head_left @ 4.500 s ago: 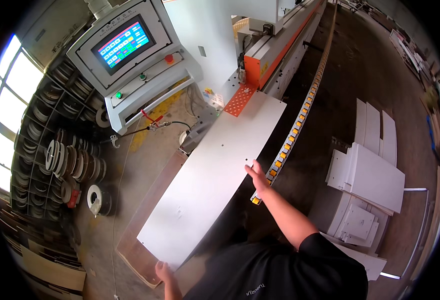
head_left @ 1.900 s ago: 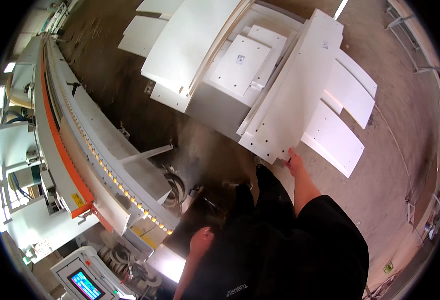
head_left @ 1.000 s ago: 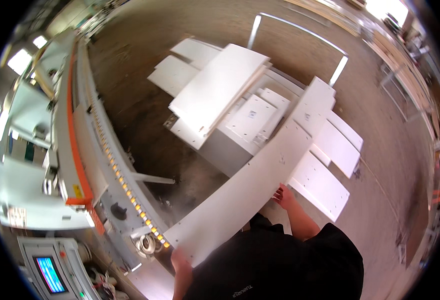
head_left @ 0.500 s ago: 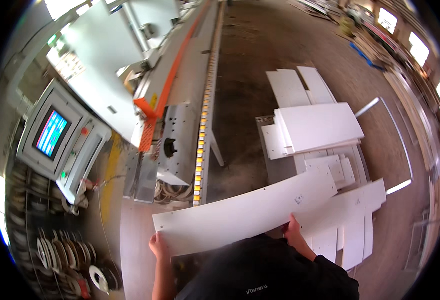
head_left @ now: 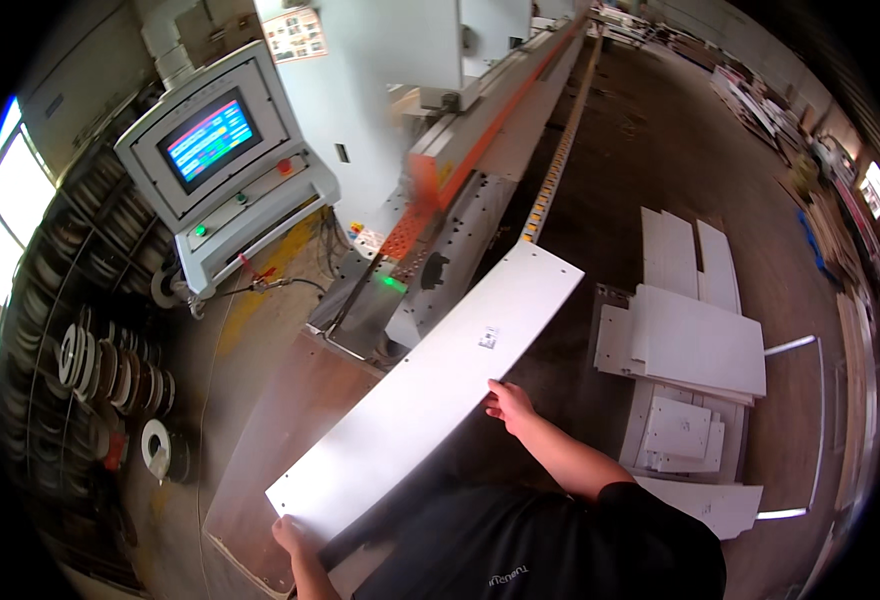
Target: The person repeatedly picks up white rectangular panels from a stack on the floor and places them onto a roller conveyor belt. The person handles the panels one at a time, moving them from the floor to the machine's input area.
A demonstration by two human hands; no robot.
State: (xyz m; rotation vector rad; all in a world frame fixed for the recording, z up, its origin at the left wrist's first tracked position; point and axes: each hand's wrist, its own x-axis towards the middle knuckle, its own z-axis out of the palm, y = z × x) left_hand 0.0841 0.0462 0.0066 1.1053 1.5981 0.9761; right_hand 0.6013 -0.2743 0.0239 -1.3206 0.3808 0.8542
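As both bare hands hold it by its edges, a long white rectangular panel with small dark holes (head_left: 410,400) reaches across a brown flat-topped table (head_left: 305,395) beside a pale grey industrial machine (head_left: 345,110). The left hand (head_left: 287,535) is closed on the panel's near corner; the right hand (head_left: 510,405) pinches the long near edge, its fingers partly hidden beneath. The work appears partway along: this panel is in hand and well apart from the stacked white panels (head_left: 705,340) at right, but not against the orange perforated metal plate (head_left: 405,238). Whether it touches the table cannot be told, nor whether the stacked pieces are finished or waiting. A small square label with dark print (head_left: 489,338) sits on the panel, too small to read. A lit blue rectangular screen (head_left: 210,140), a printed picture chart (head_left: 297,35) on the machine and pale lettering on the person's black short-sleeved shirt (head_left: 600,545) complete the visible markings.
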